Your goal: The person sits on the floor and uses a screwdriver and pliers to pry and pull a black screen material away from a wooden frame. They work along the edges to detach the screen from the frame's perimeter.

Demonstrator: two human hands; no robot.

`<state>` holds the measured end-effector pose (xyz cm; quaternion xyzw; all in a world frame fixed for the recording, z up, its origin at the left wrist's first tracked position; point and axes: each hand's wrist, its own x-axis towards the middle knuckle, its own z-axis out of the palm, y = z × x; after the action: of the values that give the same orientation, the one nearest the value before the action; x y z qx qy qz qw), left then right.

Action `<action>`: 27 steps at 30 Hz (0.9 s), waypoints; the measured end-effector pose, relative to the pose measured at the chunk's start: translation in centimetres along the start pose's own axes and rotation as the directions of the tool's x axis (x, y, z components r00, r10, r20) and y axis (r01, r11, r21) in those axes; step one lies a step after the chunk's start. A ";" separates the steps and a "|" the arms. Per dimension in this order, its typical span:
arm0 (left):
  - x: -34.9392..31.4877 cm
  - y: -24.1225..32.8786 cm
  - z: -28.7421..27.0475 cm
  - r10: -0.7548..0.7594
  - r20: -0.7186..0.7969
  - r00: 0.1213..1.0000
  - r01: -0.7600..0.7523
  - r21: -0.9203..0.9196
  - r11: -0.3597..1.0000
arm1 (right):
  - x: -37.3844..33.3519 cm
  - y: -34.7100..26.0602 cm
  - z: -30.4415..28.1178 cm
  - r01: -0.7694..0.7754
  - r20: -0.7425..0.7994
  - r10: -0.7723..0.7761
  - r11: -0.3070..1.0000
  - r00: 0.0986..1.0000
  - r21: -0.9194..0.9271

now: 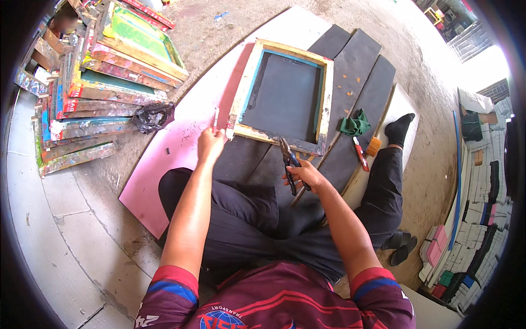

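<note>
A wooden screen-printing frame [249, 77] with dark mesh lies in front of me. Beside its near left corner, my left hand [211, 145] is closed, with a thin pale and reddish strip [215, 117] jutting up from the fingers. Whether those fingers also grip the frame's corner, I cannot tell. In my right hand [308, 176] is a pair of pliers [286, 153] with dark blue handles, its jaws close to the frame's near edge. The handles stand apart. A red utility knife [360, 153], a green cloth [356, 123] and a yellow-brown block [373, 146] lie to the right.
A pink board [150, 183] and dark panels [356, 60] spread beneath the frame. Paint-stained frames [104, 101] are stacked at the left, with a black plastic bag [153, 117] against them. My legs flank the work. At the far right stand stacked sheets [482, 192]; sandals [402, 247] lie nearby.
</note>
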<state>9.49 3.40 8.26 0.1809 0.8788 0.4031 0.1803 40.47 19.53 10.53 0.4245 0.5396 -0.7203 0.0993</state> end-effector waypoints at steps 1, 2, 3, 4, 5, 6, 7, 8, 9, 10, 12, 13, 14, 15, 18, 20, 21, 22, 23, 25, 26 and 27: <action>0.7 -0.7 -0.9 -0.029 -0.010 1.000 0.030 0.047 0.998 | 0.3 0.2 -0.2 0.008 0.002 -0.008 1.000 1.000 0.003; 1.5 -1.3 -1.6 -0.058 -0.022 0.998 0.060 0.094 0.994 | 0.5 0.7 -0.3 0.016 0.003 -0.016 1.000 1.000 0.006; 2.2 -2.5 -2.0 -0.087 -0.061 0.994 0.094 0.113 0.989 | 0.9 0.8 -0.2 0.026 0.014 -0.026 1.000 1.000 0.005; 2.9 -4.2 -2.1 -0.118 -0.105 0.987 0.132 0.135 0.982 | 0.9 0.6 0.2 0.025 0.018 -0.026 1.000 1.000 0.016; 3.4 -5.7 -1.9 -0.148 -0.149 0.978 0.171 0.156 0.973 | 0.8 0.5 0.4 0.024 0.024 -0.025 0.999 0.999 0.026; 4.0 -6.6 -1.6 -0.169 -0.171 0.971 0.195 0.146 0.970 | 0.8 0.6 0.5 0.021 0.024 -0.022 0.999 0.999 0.040; 4.4 -6.9 -1.2 -0.188 -0.192 0.963 0.216 0.135 0.967 | 0.9 0.7 0.5 0.025 0.030 -0.026 0.998 0.999 0.051; 4.6 -7.3 -1.1 -0.207 -0.213 0.955 0.236 0.124 0.964 | 1.0 0.8 0.7 0.027 0.033 -0.029 0.998 0.999 0.056; 3.8 -4.7 -0.7 -0.216 -0.196 0.957 0.245 0.138 0.960 | 0.8 1.2 0.1 0.027 0.007 -0.027 0.997 1.000 0.070; 3.3 -3.5 -0.9 -0.188 -0.213 0.959 0.222 0.150 0.963 | 0.7 1.3 -0.2 0.031 -0.005 -0.031 0.996 1.000 0.078; 2.7 -2.1 -1.0 -0.132 -0.251 0.959 0.179 0.176 0.968 | 0.6 1.5 -0.3 0.037 0.004 -0.037 0.996 0.999 0.086; 2.4 -2.5 -0.4 -0.070 -0.205 0.976 0.082 0.051 0.995 | 0.6 1.6 -0.3 0.040 0.011 -0.041 0.995 0.999 0.090; 1.8 -2.8 0.4 -0.002 -0.166 0.986 -0.012 -0.079 0.997 | 0.4 1.6 -0.4 0.047 0.010 -0.048 0.992 0.999 0.120; -0.3 -0.2 1.3 0.087 -0.060 0.994 -0.092 -0.091 0.992 | 0.0 1.9 -0.8 0.050 -0.004 -0.050 0.986 0.999 0.157; -4.9 0.7 6.2 0.216 0.268 0.939 -0.130 -0.305 0.943 | -0.5 2.2 -1.1 0.051 -0.013 -0.049 0.978 0.999 0.202; -8.6 2.6 8.3 0.107 0.494 0.863 0.004 -0.217 0.976 | -0.8 2.4 -1.4 0.047 -0.030 -0.042 0.975 0.999 0.218; -10.1 3.7 8.7 -0.011 0.633 0.774 0.220 -0.252 0.942 | -0.8 2.5 -1.5 0.046 -0.039 -0.038 0.973 0.999 0.226; -11.0 3.3 9.7 0.001 0.648 0.762 0.221 -0.261 0.940 | -0.9 2.7 -1.5 0.042 -0.043 -0.033 0.972 0.999 0.232; -11.5 3.0 10.6 -0.035 0.657 0.753 0.289 -0.283 0.914 | -0.9 2.7 -1.4 0.049 -0.032 -0.043 0.971 0.999 0.235; -12.1 2.8 12.1 -0.071 0.645 0.761 0.378 -0.352 0.856 | -1.1 2.8 -1.6 0.062 -0.017 -0.060 0.967 0.998 0.246; -12.3 2.6 12.7 -0.089 0.629 0.773 0.393 -0.363 0.845 | -1.2 3.1 -1.7 0.066 -0.019 -0.063 0.966 0.998 0.249; -12.4 2.8 13.1 -0.105 0.611 0.785 0.404 -0.376 0.834 | -1.2 3.2 -1.7 0.071 -0.021 -0.068 0.965 0.997 0.252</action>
<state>26.83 7.77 4.55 0.1159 0.6704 0.5095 0.5269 44.02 19.33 9.05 0.4189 0.4586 -0.7836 0.0157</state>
